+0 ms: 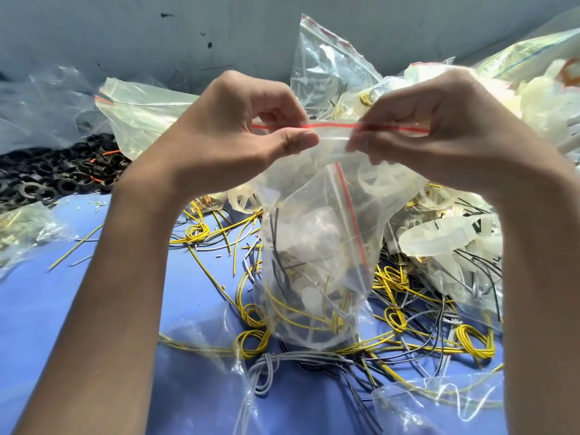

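A clear zip bag [314, 262] with a red seal strip hangs over the blue table [47, 309], filled with yellow and black wires and white plastic parts. My left hand [232, 133] pinches the bag's top edge at the red strip between thumb and fingers. My right hand [439, 130] pinches the same strip a little to the right. A second, smaller zip bag with a red strip shows inside the held bag.
Loose yellow, grey and black wire coils [408, 324] litter the table under the bag. A heap of black rings [56, 177] lies at the left. Bags of white plastic parts [455, 240] pile up right and behind, and empty bags [144, 111] lie around.
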`<state>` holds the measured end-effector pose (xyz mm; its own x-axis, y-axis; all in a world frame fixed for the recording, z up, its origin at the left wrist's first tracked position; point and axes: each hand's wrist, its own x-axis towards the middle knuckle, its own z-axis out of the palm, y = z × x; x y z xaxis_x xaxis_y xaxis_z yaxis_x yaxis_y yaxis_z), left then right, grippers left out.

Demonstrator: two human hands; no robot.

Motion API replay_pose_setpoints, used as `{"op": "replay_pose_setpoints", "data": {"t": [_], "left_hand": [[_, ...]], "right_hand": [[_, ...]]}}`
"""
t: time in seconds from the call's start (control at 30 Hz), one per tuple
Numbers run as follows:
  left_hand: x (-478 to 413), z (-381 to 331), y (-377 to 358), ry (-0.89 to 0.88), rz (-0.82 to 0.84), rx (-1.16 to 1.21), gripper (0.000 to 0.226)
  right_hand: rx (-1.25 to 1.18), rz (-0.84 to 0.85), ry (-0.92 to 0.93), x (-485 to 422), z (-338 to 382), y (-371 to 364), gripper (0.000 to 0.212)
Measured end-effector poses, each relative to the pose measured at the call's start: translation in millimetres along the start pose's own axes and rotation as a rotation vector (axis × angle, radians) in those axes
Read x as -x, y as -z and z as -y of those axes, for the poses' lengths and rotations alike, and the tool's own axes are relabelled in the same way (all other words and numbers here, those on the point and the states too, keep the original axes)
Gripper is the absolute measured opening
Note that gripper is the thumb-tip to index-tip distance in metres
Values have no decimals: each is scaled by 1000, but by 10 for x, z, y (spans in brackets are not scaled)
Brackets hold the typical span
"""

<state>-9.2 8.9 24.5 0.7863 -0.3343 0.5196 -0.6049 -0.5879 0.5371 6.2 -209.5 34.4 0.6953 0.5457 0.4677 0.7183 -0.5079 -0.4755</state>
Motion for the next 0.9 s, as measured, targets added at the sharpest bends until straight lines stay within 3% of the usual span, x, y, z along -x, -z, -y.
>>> {"op": "replay_pose_setpoints", "data": {"t": [0.9], "left_hand": [[-60,-89,-161,-83,-62,-109,10]], "right_hand": [[145,12,35,-48,50,-56,14]]}}
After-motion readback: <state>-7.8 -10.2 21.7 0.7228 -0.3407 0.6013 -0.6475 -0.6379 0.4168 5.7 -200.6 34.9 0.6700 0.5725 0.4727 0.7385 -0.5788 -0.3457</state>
